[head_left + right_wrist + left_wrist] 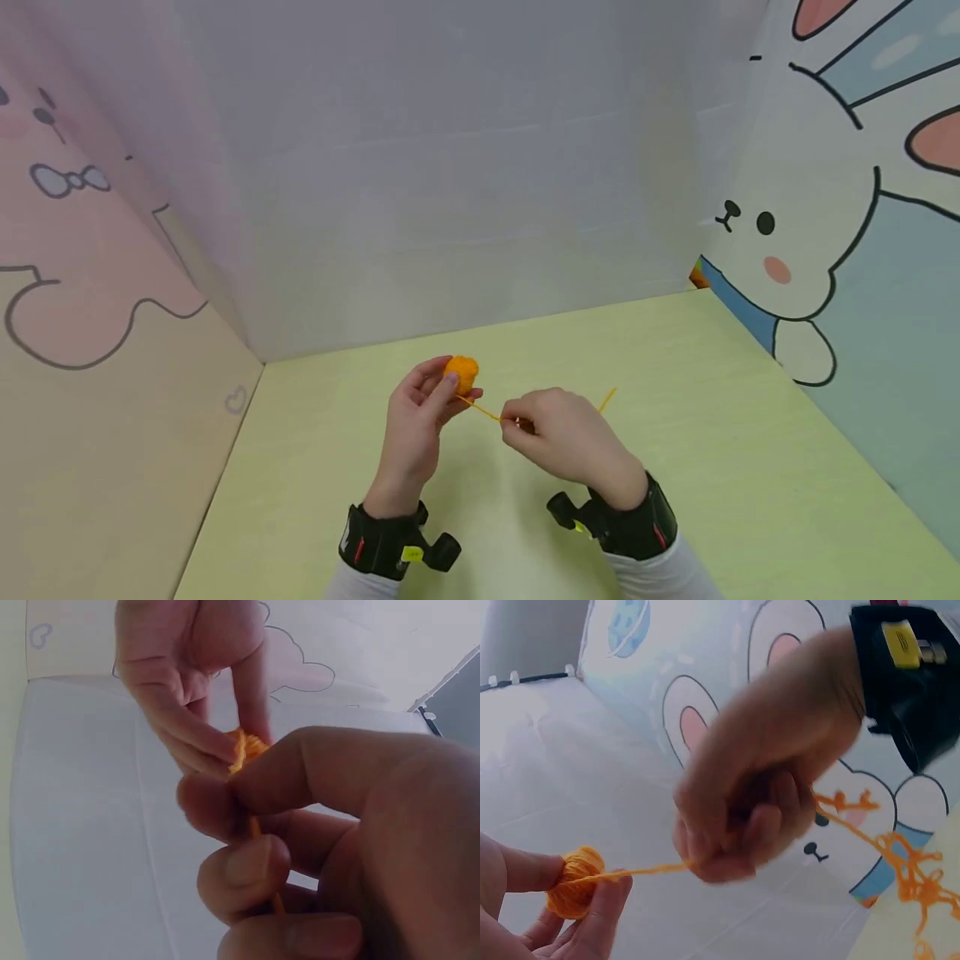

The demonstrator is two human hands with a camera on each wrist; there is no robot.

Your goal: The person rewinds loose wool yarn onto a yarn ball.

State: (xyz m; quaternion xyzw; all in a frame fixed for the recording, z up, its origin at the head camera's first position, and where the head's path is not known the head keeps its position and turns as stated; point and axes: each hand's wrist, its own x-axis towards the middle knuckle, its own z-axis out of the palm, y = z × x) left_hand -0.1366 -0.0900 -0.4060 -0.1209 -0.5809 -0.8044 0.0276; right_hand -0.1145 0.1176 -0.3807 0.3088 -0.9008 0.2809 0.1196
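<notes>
A small ball of orange yarn (463, 374) is pinched between the thumb and fingers of my left hand (423, 408). From the ball a single strand (646, 871) runs taut across to my right hand (558, 429), whose thumb and index finger pinch it. In the right wrist view the strand passes down through the curled fingers (244, 866). Past the right hand, loose tangled yarn (911, 874) trails in the left wrist view; in the head view only a short yarn end (607, 399) shows beyond the knuckles. Both hands are raised over the table.
A pale yellow-green table (337, 400) lies under the hands. A white curtain-like panel (465, 208) stands at the back, with printed cartoon side panels (885, 333) to left and right. Each wrist wears a black camera strap (378, 542).
</notes>
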